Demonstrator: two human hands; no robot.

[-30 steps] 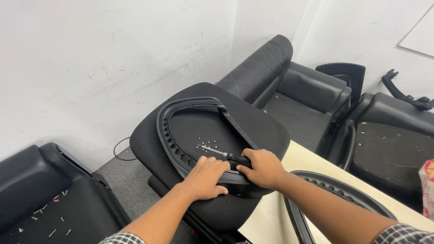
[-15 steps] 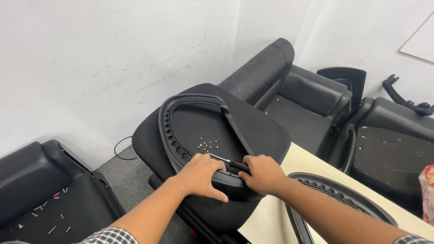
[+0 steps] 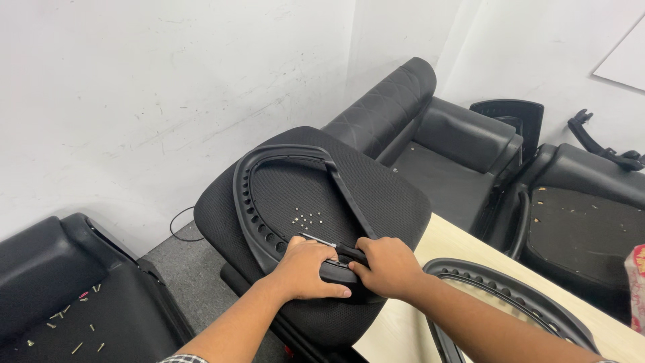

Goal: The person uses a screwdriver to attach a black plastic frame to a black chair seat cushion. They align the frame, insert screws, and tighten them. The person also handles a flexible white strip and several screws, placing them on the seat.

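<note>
Your left hand [image 3: 310, 269] is closed flat over the near edge of the black curved plastic frame [image 3: 252, 202], fingers wrapped down onto it. Your right hand [image 3: 388, 267] is clenched around the black-handled screwdriver [image 3: 334, 247], whose thin metal shaft points toward 10 o'clock and ends just beyond your left knuckles, at the frame's near rim. The frame lies on the black mesh seat cushion [image 3: 396, 195], which rests with its near edge on the pale wooden counter [image 3: 463, 245] and hangs out past the counter's edge at 9 o'clock.

A small cluster of loose silver screws [image 3: 306, 218] sits on the mesh inside the frame, at 12 o'clock from your hands. Judging from those and from the row of holes along the frame's left arc, the fastening looks only partly done: you are working one spot at the near rim, and whether any holes around the arc already hold screws is too small to tell.

At 3 o'clock a second black ribbed frame [image 3: 510, 296] lies on the counter, untouched. At 8 o'clock a black chair shell [image 3: 40, 269] on the floor holds more scattered screws [image 3: 67, 323]. Black padded chair parts [image 3: 457, 141] stand against the wall at 1 o'clock.
</note>
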